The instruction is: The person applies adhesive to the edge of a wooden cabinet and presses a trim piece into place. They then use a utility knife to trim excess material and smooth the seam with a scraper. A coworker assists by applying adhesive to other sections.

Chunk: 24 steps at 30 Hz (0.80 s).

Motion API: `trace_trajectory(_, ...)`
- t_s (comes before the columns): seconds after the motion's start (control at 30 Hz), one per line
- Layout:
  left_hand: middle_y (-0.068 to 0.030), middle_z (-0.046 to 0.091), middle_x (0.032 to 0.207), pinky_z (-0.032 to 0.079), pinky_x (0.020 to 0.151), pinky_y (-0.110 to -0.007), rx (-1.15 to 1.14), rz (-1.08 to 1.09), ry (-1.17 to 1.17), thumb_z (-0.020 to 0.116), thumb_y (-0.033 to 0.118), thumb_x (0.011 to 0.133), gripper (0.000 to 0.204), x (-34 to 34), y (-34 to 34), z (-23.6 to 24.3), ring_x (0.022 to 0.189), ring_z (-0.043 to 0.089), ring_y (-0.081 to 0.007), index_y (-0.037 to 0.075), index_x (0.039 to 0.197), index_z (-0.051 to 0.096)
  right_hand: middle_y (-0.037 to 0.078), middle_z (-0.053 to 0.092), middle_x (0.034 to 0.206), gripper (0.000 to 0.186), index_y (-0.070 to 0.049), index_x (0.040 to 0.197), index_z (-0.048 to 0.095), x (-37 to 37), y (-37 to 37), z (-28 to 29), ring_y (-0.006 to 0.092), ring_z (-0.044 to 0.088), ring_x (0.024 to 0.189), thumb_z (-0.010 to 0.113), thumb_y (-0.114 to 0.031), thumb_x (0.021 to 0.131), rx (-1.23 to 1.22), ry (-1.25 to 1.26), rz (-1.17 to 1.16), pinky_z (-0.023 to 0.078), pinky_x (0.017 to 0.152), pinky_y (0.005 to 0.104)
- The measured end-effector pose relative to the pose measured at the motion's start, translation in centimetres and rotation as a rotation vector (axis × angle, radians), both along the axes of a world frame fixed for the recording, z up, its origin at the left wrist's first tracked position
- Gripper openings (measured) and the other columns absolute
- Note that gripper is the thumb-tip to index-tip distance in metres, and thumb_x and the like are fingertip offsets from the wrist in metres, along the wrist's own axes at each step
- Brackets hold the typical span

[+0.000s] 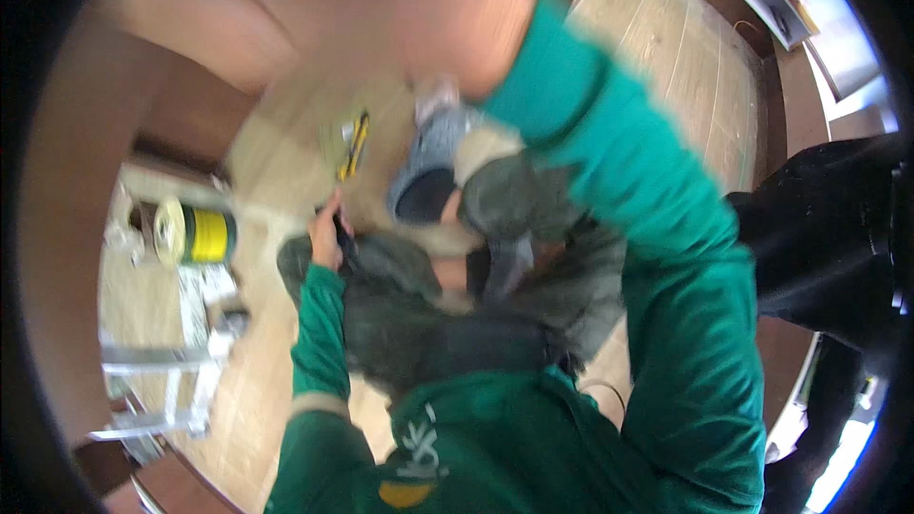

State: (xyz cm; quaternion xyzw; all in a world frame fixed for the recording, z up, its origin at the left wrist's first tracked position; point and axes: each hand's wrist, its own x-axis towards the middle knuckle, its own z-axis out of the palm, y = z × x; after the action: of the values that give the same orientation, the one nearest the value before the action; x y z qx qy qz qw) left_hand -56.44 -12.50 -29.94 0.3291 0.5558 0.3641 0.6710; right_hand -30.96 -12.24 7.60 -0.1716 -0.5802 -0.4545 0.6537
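My left hand (328, 233) is closed around a small dark object (344, 240) by my knee; what it is I cannot make out. Just beyond its fingertips, a slim yellow and black hand tool (354, 146) shows above the wooden floor. My right hand (409, 14) is raised very close at the top, heavily blurred, with its green sleeve (619, 143) crossing the view. Its fingers are smeared, so I cannot see whether it holds anything. A grey rounded thing with a dark end (424, 176) is in front of my bent legs (390, 266).
A spool of yellow and green wire (209, 235) stands to the left, with papers (195, 300) nearby. Below it is a metal frame like a stepladder (157, 362). Brown panels (186, 109) rise at the left. A person in black (819, 228) is close on the right.
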Motion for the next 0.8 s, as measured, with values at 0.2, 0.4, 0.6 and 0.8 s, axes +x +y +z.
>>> trace_trajectory(0.2,-0.0078,0.069,0.069,0.052,0.058,-0.040,0.393,-0.135,0.607,0.087,0.037,0.074,0.041,2.8,7.5,-7.2,0.062,0.068,-0.0255,0.000,0.089,0.075,0.014,0.068,0.101,0.024,-0.005,0.107,0.068,5.3,-6.2,-14.3,0.0324,0.067,0.093,0.073,-0.009,0.085,-0.660,0.308,-0.006,0.055,0.081,0.0406)
trace_trajectory(0.4,-0.0237,0.071,0.112,0.056,0.091,-0.049,0.471,-0.504,1.332,0.082,0.040,0.076,0.051,8.1,11.7,-7.1,0.106,0.069,-0.0396,0.003,0.110,0.074,0.019,0.070,0.094,0.014,-0.001,0.104,0.070,7.9,-12.7,-24.4,0.0340,0.069,0.085,0.066,-0.004,0.091,-1.212,0.648,0.055,0.055,0.075,0.0403)
trace_trajectory(0.6,-0.0179,0.076,0.099,0.057,0.078,-0.045,0.297,-0.446,1.005,0.086,0.032,0.068,0.045,9.1,11.0,0.1,0.089,0.074,-0.0336,0.001,0.099,0.076,0.019,0.073,0.091,0.022,-0.005,0.109,0.072,8.0,-14.7,-26.1,0.0283,0.073,0.079,0.066,-0.020,0.094,-1.584,0.886,0.106,0.057,0.073,0.0386)
trace_trajectory(0.8,-0.0191,0.072,0.090,0.056,0.073,-0.042,0.745,-0.462,0.662,0.086,0.030,0.065,0.047,8.5,-5.0,12.6,0.080,0.071,-0.0324,-0.004,0.095,0.073,0.022,0.071,0.111,0.052,0.002,0.130,0.062,-0.8,-12.2,-28.3,0.0294,0.068,0.101,0.061,-0.042,0.101,-1.818,0.903,0.532,0.052,0.092,0.0380)
